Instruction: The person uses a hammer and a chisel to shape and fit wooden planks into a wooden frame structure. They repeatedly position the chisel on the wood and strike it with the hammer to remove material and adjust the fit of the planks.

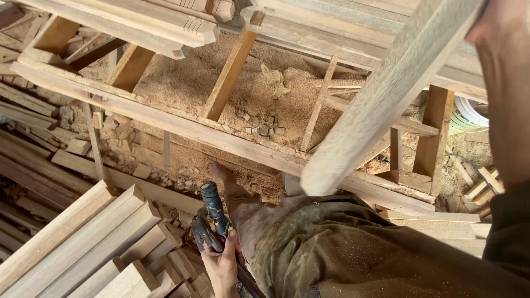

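My left hand point(221, 266) is low in the middle, closed around a hand tool point(212, 212) with a blue and black grip and a dark metal head. My right hand point(497, 38) is at the top right corner and holds the upper end of a long pale wooden beam point(381, 96). The beam slants down to the left, and its free end hangs above a wooden frame. My bare foot point(220, 171) and my leg in dusty trousers point(342, 248) stand beside that frame.
A large wooden frame point(182, 124) with cross rails lies over a sawdust-covered floor point(265, 88). Several planed planks point(83, 243) are stacked at the bottom left. Small offcuts litter the ground, and a white bucket point(468, 114) stands at the right.
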